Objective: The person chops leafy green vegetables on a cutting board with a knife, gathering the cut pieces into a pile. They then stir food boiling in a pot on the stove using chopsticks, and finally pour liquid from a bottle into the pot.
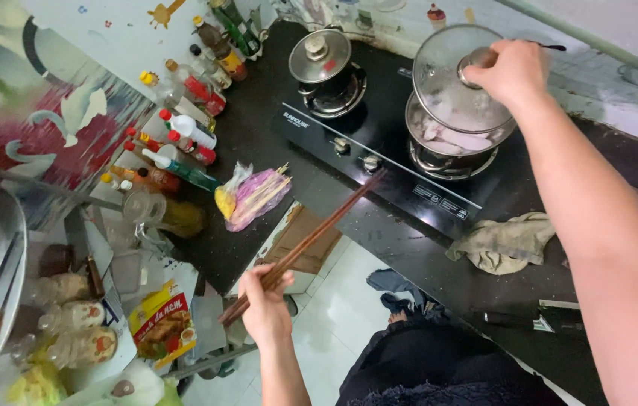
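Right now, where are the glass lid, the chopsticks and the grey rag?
glass lid point(451, 86), head view, on the fogged glass.
chopsticks point(319, 229), head view, mid-shaft.
grey rag point(501, 242), head view, middle folds.

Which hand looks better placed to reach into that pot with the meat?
Probably the left hand: it holds the chopsticks free, while the right hand grips the glass lid tilted above the pot.
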